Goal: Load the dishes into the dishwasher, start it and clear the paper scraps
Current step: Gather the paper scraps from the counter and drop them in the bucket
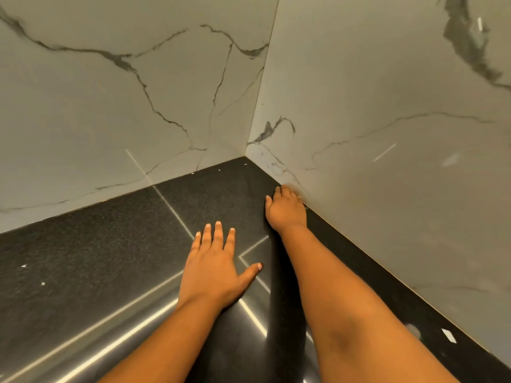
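In the tabletop [110,244] corner the left hand [213,272] lies flat, fingers straight; the right hand [286,210] curls its fingers at the wall [387,189] foot, holding something or not, I cannot tell. Small paper scraps [42,283] lie well left, nearer the left hand; a larger scrap [448,335] lies behind the right hand, along the wall.

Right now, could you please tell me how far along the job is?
Loading cannot be judged from this view. In hand: the right hand reaches to the counter at the wall, while the left hand rests flat. Left: paper scraps lie on the counter.
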